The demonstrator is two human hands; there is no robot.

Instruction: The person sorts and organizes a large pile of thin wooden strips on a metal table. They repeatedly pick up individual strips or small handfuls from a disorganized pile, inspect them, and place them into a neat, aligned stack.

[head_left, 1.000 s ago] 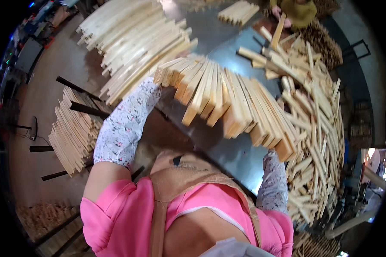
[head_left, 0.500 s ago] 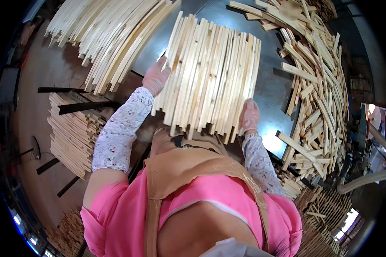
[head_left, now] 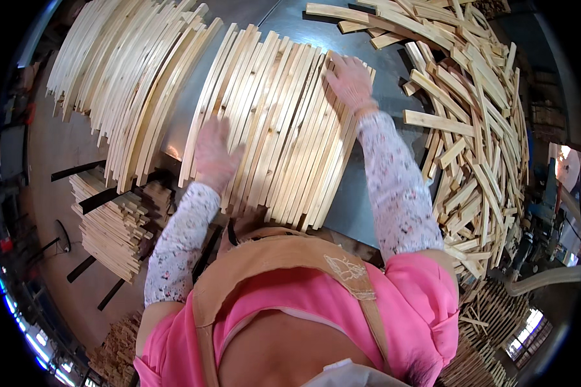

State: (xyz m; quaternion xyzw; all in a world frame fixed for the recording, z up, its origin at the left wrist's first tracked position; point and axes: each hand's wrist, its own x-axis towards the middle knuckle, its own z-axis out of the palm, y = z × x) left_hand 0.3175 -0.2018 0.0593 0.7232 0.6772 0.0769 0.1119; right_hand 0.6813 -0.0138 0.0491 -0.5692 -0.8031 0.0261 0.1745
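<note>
A row of pale wooden strips (head_left: 271,122) lies side by side on the metal table (head_left: 361,200) in front of me, their near ends uneven and reaching past the table's front edge. My left hand (head_left: 215,151), in a light glove, rests with fingers apart on the left part of the row, close to the near ends. On the far right of the same row lies my right hand (head_left: 350,84), its gloved fingers stretched out over the strip ends. Neither hand is wrapped round a strip.
Another batch of strips (head_left: 129,71) lies at the table's left. A jumbled heap of strips (head_left: 478,129) covers the right side. Below the left edge, a stack of strips (head_left: 106,219) stands beside black bars (head_left: 100,201). A pale hose (head_left: 549,277) hangs at far right.
The row of strips has shifted left. My left hand went from its left edge onto its top; my right hand moved from the near right edge to the far right end.
</note>
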